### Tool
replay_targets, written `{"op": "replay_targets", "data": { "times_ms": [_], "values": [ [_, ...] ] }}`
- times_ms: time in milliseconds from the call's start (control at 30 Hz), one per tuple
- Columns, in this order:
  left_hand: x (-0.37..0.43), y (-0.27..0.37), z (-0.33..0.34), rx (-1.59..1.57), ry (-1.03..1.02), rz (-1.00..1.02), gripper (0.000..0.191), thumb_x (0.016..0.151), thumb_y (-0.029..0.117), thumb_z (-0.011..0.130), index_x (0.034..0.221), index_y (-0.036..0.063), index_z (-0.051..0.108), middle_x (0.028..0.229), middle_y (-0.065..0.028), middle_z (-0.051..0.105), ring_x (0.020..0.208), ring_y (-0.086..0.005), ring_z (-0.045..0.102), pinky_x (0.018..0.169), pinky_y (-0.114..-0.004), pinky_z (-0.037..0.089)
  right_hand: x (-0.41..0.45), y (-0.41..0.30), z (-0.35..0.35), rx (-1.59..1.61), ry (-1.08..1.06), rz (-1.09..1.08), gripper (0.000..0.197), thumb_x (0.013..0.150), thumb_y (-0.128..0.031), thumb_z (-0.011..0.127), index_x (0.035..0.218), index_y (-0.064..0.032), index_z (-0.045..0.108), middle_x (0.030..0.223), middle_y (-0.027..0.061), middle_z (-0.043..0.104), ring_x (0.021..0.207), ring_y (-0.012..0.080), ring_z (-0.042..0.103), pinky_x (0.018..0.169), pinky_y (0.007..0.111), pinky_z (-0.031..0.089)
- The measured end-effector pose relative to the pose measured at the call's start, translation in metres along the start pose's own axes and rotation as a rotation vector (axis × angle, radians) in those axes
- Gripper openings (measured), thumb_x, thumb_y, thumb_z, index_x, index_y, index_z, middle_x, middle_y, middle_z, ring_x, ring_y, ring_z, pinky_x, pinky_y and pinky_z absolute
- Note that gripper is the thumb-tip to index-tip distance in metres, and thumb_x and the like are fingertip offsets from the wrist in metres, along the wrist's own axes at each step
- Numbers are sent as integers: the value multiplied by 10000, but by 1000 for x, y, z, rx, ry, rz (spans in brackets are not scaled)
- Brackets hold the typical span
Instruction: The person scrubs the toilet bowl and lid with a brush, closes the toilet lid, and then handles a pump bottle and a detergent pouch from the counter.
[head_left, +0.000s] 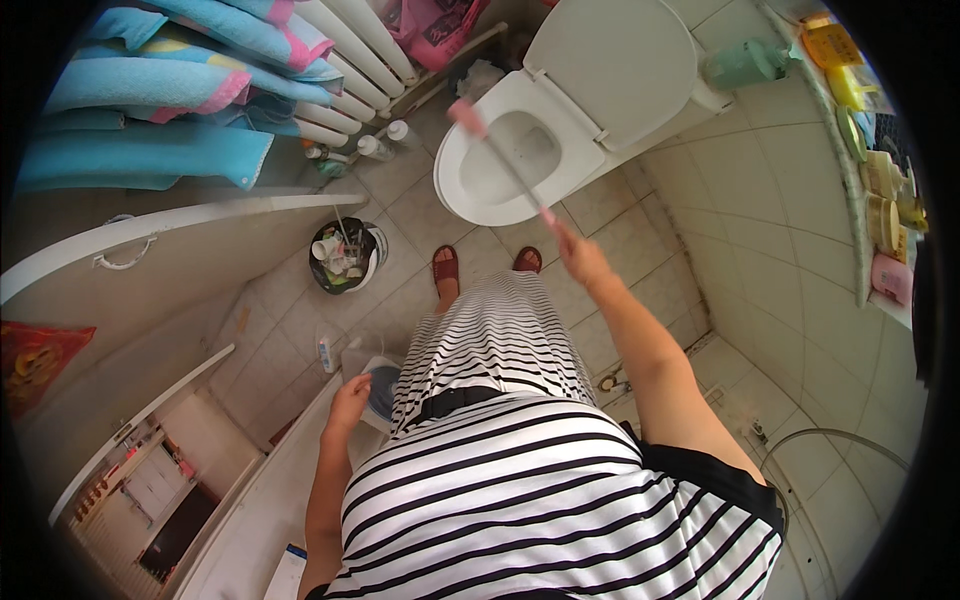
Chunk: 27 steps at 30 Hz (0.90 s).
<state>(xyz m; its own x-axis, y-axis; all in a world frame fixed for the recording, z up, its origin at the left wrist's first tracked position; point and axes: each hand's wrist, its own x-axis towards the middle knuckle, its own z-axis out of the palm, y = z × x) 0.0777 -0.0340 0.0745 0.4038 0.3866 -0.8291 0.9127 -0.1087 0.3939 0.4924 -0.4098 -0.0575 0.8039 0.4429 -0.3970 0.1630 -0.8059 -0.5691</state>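
Observation:
My right hand (583, 256) grips the pink handle of a long toilet brush (514, 171). Its pink head, slightly blurred, is above the front left rim of a white toilet (444, 174). The seat (574, 105) is down and the lid (611, 64) stands raised against the back. A little water shows in the bowl (525, 142). My left hand (349, 402) hangs at my side with its fingers loosely curled, and I see nothing in it. Beside it, partly hidden by my clothes, is a bluish round container (384, 390).
A full waste bin (381, 247) stands left of my feet, near several bottles (375, 148). Blue towels (150, 82) hang over a white radiator (352, 52). Toiletries (883, 217) line the right ledge. A white door (187, 206) is at the left, and a hose (832, 433) curves at lower right.

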Motion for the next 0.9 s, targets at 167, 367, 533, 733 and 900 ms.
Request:
{"op": "replay_targets", "data": {
  "times_ms": [167,367,533,733,900],
  "values": [
    [-1,-7,5,-30,39,74,329,967,155,579,1274,38,602,1094,-78,689,959,-135,617,840,-264,480,-74,-23,-23,-113,-392,50,435,978,-314,483,1412,-331,455,982,202,692,884,414,655,808,504,520],
    [6,-27,3,-36,-75,-5,326,970,157,576,1269,29,602,1098,-92,688,967,-138,618,856,-260,473,-43,-1,-61,-320,-537,-16,429,983,-294,480,1411,-325,466,969,163,699,919,367,656,851,456,514],
    [1,-6,-7,43,-13,2,327,976,185,573,1263,30,605,1121,-107,684,977,-147,622,855,-270,481,-48,-45,-90,-107,-602,13,422,964,-278,537,1385,-291,523,999,145,703,900,335,666,831,413,521],
    [11,-7,-8,39,-27,95,319,976,177,570,1254,24,606,1081,-105,694,981,-155,632,852,-273,484,-15,-34,-78,99,-46,-68,468,975,-221,536,1439,-235,471,919,133,702,781,237,659,770,365,519],
    [24,-23,-14,45,-38,102,318,970,179,569,1254,42,614,1052,-107,702,965,-159,640,844,-278,489,32,-56,-76,319,-69,437,454,956,-297,555,1405,-261,503,985,184,695,852,353,672,791,419,537]
  ]
}}
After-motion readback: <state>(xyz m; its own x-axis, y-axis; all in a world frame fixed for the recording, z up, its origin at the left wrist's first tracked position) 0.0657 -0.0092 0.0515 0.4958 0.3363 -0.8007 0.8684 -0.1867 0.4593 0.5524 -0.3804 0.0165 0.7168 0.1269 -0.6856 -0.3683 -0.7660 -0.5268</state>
